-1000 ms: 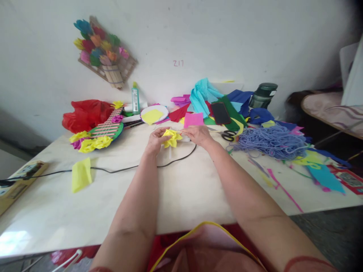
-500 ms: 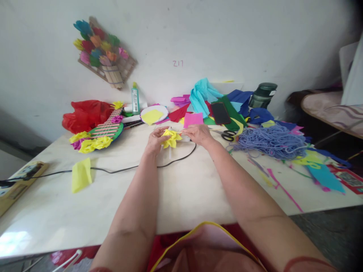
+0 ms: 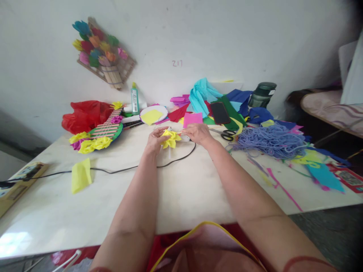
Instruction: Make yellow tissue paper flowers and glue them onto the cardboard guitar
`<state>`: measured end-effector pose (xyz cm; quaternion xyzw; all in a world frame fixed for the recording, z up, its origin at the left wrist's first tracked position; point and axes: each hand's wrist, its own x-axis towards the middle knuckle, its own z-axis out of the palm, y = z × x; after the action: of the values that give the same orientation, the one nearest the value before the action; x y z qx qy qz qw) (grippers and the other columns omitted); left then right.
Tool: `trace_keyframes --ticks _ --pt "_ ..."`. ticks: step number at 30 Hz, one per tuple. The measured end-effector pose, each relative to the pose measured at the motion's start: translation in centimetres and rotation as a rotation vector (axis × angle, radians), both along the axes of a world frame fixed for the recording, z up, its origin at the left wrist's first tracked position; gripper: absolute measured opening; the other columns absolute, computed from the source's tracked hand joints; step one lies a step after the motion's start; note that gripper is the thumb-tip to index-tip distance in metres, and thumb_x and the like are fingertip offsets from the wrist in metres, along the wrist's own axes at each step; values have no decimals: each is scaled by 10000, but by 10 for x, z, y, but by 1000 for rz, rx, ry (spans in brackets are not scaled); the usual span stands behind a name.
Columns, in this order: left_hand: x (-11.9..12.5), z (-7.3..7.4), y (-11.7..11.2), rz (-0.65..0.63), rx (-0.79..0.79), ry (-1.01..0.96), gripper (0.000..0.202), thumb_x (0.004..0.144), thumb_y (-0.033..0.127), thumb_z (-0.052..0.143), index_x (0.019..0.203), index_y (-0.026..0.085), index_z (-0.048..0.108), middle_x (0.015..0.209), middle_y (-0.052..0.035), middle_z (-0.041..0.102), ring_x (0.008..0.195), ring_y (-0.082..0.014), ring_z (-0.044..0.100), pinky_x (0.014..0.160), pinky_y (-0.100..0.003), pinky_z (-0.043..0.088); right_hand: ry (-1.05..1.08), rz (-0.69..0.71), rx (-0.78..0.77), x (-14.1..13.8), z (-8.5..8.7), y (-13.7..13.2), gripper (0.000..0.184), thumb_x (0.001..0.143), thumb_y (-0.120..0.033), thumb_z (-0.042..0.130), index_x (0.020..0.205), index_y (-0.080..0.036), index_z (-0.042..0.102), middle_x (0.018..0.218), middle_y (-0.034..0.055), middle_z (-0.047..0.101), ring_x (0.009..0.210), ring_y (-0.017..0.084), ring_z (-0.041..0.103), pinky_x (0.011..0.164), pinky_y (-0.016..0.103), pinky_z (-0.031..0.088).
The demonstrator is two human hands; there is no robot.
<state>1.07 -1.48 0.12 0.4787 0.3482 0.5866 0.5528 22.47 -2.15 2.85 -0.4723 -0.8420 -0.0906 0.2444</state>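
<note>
Over the middle of the table, my left hand (image 3: 155, 140) is closed on the edge of a yellow crepe-paper flower (image 3: 171, 139). My right hand (image 3: 198, 134) sits just right of the flower, its fingers pinched together. Something small and orange-red shows at those fingertips, too small to make out. A black cord (image 3: 133, 166) runs from the left to a pale device (image 3: 185, 138) beneath my right hand. Most of that device is hidden by the flower and fingers, so its kind is unclear.
Black-handled scissors (image 3: 227, 135) lie right of my right hand, beside a heap of blue-violet cord (image 3: 270, 141). A paper-decorated lute shape (image 3: 104, 130), a yellow paper sheet (image 3: 81, 175) and a power strip (image 3: 21, 183) are leftward. A phone (image 3: 220, 113) rests on coloured paper behind.
Hardly anything differs. Both hands keep their places at the yellow flower, and the whole view has shifted very slightly.
</note>
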Motion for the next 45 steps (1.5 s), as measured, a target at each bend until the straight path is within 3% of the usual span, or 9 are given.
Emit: trace_keyframes --ticks 24,30,37,42,45 --pt "-2 -4 6 77 50 -7 428 418 267 858 783 179 650 790 -15 713 686 -168 684 667 -296 526 147 3 122 4 -6 11 187 872 -294 617 839 -217 784 834 61 727 818 191 595 635 291 352" --pt "-3 -3 9 136 68 -116 414 404 229 861 706 190 581 829 5 706 708 -146 671 673 -276 528 191 -56 118 6 -11 12 203 872 -298 605 815 -206 777 842 66 731 809 189 604 638 287 358" --pt "-2 -5 12 145 77 -102 460 432 292 852 770 200 554 742 16 666 647 -139 630 624 -276 505 400 -179 -15 4 -9 10 210 830 -375 626 750 -213 734 747 21 703 692 156 572 593 263 327" --pt "1 -4 11 124 84 -80 525 451 300 852 879 206 562 770 19 666 680 -146 646 660 -283 505 513 -257 -240 -3 0 8 358 767 -419 652 512 -189 554 517 -31 485 556 117 425 525 261 250" --pt "5 -2 9 105 65 -102 566 439 260 850 934 198 583 756 15 672 670 -148 648 655 -276 501 654 -245 -404 -8 6 5 383 737 -418 660 473 -195 495 466 -50 388 519 107 376 519 261 260"
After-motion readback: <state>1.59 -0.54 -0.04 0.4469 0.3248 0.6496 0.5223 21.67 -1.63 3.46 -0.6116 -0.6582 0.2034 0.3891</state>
